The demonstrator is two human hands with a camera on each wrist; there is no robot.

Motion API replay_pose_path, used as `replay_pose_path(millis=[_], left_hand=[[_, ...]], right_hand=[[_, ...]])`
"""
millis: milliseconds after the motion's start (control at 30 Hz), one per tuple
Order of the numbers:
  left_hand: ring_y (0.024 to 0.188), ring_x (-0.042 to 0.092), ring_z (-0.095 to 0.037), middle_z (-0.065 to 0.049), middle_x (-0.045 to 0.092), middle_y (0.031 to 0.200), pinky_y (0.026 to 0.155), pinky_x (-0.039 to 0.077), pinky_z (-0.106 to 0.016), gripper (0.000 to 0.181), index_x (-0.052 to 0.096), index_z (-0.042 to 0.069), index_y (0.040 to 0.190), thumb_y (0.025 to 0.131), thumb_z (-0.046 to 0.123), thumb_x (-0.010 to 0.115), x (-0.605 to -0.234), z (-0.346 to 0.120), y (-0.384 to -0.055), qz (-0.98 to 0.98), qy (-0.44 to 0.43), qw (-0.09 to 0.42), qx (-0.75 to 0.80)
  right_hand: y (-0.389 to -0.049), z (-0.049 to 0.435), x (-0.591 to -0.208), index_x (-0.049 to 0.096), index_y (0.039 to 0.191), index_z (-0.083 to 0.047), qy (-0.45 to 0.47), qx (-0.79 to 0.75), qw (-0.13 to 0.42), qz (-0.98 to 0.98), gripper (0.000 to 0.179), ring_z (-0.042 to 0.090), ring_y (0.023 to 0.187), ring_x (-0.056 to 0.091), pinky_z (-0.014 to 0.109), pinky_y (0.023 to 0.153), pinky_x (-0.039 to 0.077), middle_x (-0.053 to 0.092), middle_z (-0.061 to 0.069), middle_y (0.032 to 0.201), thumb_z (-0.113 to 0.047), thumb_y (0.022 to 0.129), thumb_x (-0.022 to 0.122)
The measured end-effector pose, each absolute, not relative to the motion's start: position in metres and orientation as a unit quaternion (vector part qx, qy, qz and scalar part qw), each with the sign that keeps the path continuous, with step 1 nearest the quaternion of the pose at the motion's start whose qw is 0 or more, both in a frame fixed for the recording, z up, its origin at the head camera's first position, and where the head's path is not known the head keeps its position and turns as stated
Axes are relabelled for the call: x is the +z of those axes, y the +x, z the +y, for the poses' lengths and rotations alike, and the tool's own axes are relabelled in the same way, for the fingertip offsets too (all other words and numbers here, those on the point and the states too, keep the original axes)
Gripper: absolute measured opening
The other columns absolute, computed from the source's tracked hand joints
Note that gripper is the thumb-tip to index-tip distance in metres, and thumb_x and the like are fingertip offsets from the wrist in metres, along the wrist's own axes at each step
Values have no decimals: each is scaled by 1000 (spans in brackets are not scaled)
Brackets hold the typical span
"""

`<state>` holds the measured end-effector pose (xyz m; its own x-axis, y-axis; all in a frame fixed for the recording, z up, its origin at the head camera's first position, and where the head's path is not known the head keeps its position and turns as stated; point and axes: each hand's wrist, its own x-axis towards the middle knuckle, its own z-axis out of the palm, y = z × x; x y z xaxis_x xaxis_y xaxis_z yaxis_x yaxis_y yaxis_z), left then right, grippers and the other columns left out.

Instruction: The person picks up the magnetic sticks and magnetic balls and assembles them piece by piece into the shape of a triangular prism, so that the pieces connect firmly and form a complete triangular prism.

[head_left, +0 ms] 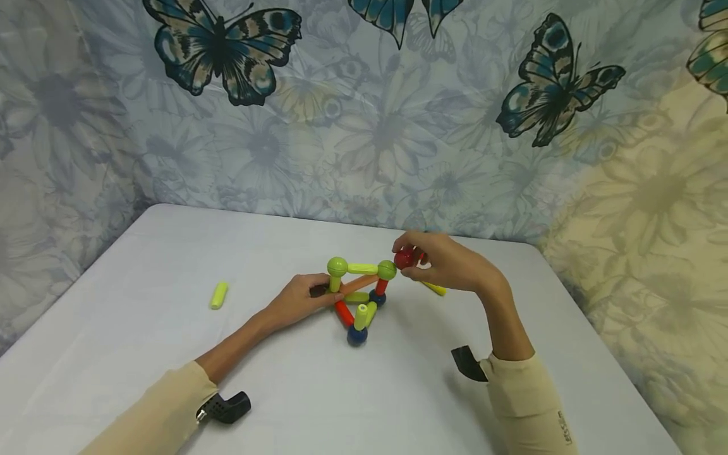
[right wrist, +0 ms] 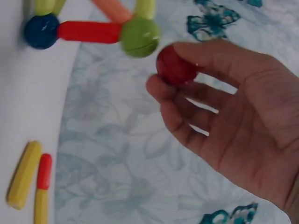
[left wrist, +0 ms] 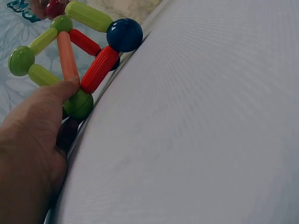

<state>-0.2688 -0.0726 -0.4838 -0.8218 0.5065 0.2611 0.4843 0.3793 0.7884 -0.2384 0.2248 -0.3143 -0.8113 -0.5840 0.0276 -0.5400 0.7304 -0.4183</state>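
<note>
On the white table stands a frame of magnetic rods and balls, with lime, red and orange rods joined by green balls and navy balls. My left hand grips its left side, the thumb on the orange rod beside a low green ball; the fingers behind are mostly hidden. Over the frame's upper right corner, my right hand pinches a red ball between thumb and fingertips. That ball is right beside the upper green ball. A lime rod points up from the front navy ball.
One loose lime rod lies on the table at the left. Behind the right hand are a yellow rod and a red rod lined up with another yellow one. A butterfly-patterned wall borders the table's far edge.
</note>
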Motion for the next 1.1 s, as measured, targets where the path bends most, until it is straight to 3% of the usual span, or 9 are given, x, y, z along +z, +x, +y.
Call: replay_pose_path(millis=[333,667,833,1100], left_hand=[[93,61,-14,2,72,101,87,51,-25,17,74,19,113,99,29,73,-480,-75,-270,828,303,16,473],[99,64,-12,3,75,109,91,53,-27,24,73,18,120,99,30,72,-480,-74,-269,826,306,13,473],[94,62,-13,3,74,103,87,52,-26,21,74,19,116,99,30,73,-479,-73,-269,827,305,11,472],[92,60,-12,4,72,100,85,51,-26,20,74,19,114,98,31,73,-480,-74,-268,831,299,13,468]], right_hand=[[-208,192,-298,62,130,-18,-424,-197,117,876,33,4,102,66,28,92,58,71,-9,113,-16,99,73],[-213,173,-320,62,130,-20,-432,-179,193,863,33,4,101,64,30,95,56,69,-6,111,-12,99,72],[-213,171,-323,58,138,-18,-419,-158,198,872,45,3,103,64,28,97,56,69,-7,113,-14,97,75],[-211,181,-315,55,146,-23,-425,-174,194,867,55,6,112,67,34,100,56,66,-9,133,-12,96,75]])
